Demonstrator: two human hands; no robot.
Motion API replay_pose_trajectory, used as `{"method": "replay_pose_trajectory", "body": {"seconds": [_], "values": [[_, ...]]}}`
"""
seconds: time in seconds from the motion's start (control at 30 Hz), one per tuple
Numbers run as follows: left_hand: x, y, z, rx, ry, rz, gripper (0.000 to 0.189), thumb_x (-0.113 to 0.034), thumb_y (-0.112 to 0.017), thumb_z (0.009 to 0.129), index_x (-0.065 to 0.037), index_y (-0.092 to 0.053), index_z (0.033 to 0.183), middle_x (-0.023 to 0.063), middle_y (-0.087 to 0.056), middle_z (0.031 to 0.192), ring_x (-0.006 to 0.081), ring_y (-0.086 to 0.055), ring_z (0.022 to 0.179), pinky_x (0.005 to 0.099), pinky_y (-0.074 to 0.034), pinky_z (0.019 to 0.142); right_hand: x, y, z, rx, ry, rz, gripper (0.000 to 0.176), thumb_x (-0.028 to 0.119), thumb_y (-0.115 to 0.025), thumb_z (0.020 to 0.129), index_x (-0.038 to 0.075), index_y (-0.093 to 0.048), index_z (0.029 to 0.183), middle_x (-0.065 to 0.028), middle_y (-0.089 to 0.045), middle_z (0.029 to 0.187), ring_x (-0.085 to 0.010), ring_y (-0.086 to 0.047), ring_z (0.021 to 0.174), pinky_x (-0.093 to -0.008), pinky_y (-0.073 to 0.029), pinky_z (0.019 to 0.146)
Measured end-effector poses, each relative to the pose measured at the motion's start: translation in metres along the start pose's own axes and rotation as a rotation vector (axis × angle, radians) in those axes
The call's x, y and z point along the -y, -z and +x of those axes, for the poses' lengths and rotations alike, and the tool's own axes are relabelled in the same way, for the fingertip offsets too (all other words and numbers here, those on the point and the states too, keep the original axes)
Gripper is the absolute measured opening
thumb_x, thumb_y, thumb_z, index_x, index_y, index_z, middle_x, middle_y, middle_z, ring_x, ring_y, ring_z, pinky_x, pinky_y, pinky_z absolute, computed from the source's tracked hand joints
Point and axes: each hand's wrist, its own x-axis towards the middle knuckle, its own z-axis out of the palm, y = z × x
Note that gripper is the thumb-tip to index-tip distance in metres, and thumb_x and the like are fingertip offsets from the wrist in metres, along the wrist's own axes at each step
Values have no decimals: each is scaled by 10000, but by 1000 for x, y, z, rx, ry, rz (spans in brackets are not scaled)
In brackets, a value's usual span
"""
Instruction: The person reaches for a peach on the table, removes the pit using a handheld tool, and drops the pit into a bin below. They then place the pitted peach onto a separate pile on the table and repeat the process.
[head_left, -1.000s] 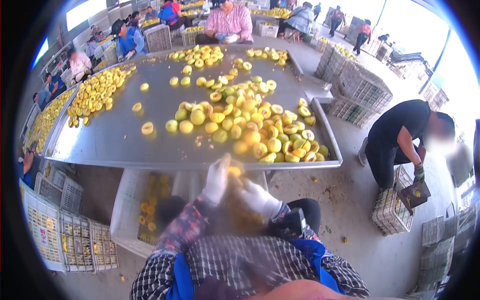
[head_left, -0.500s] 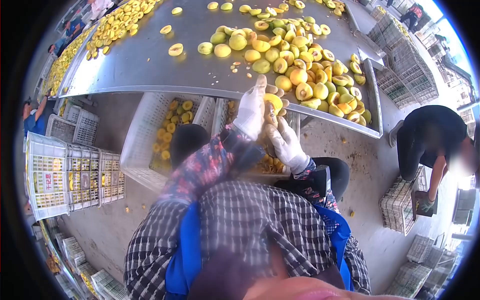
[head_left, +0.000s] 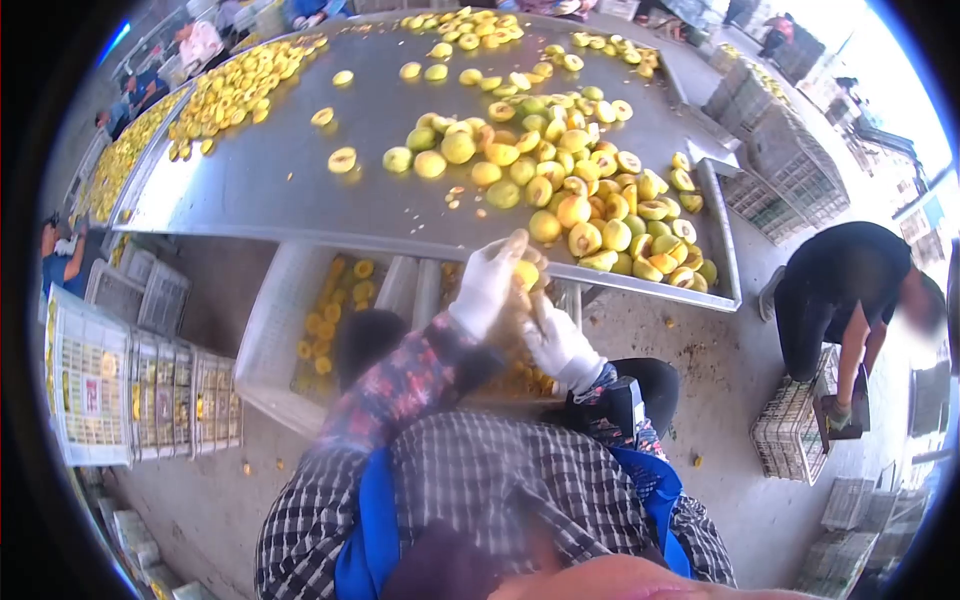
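Note:
My left hand, in a white glove, grips a yellow peach just below the near edge of the metal table. My right hand, also gloved, is closed against the fruit from below and right; what it holds is hidden by blur. A big heap of whole and halved yellow peaches lies on the table just beyond my hands. Under my hands stands a white crate with peach halves in it.
More peach halves lie along the table's far left edge. Stacked white crates stand at my left. At the right a person in black bends over a crate. Other workers sit beyond the table.
My view has tilted back up a little, so more of the table shows. Both hands stay together on the peach at the table's edge. The person in black stays bent over the crate.

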Motion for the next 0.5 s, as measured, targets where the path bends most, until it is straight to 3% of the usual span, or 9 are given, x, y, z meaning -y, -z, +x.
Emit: {"method": "replay_pose_trajectory", "body": {"seconds": [0.1, 0.2, 0.27, 0.4, 0.43, 0.5], "values": [[12, 10, 12, 39, 103, -166, 409, -463, -602, 918, -57, -558, 920, 123, -653, 878, 252, -667, 696, 343, -564, 531, -25, -19, 3, 129, 51, 679, 421, 335, -495, 991, 48, -438, 1293, -79, -610, 785, -213, -585, 653, -333, -465, 582], [3, -9, 2, -126, 184, -472, 408, -471, -628, 897, -80, -530, 959, 123, -631, 950, 298, -667, 734, 411, -594, 619, 31, -1, 0, 160, -339, 1164, 278, 382, -516, 988, 126, -526, 1096, 40, -454, 647, -55, -385, 474, -202, -282, 433], [27, 11, 22, -51, 239, -698, 408, -469, -657, 877, -101, -527, 998, 103, -623, 970, 323, -664, 807, 446, -594, 661, 29, -2, -3, 185, -151, 1030, 304, 365, -514, 994, 101, -519, 1144, 55, -467, 699, -51, -401, 530, -201, -316, 474], [9, 11, 10, -80, 190, -566, 310, -373, -639, 917, -80, -561, 981, 90, -627, 950, 281, -662, 848, 422, -585, 722, 1, -8, -3, 132, 41, 824, 320, 338, -494, 1007, 79, -512, 1193, 7, -531, 791, -59, -489, 643, -225, -412, 548], [14, 20, 14, -61, 35, -427, 279, -337, -638, 922, -67, -579, 967, 82, -634, 929, 269, -666, 827, 399, -586, 691, -8, 5, -7, 220, -164, 955, 328, 338, -492, 1007, 72, -510, 1199, -6, -547, 812, -68, -512, 672, -238, -436, 570], [21, 50, 21, -56, -157, 2, 205, -244, -622, 940, -39, -622, 955, 65, -660, 873, 217, -669, 746, 342, -583, 624, -14, 16, -17, 201, -262, 896, 340, 338, -502, 994, 58, -505, 1186, -64, -592, 825, -164, -575, 700, -306, -481, 615]]}}
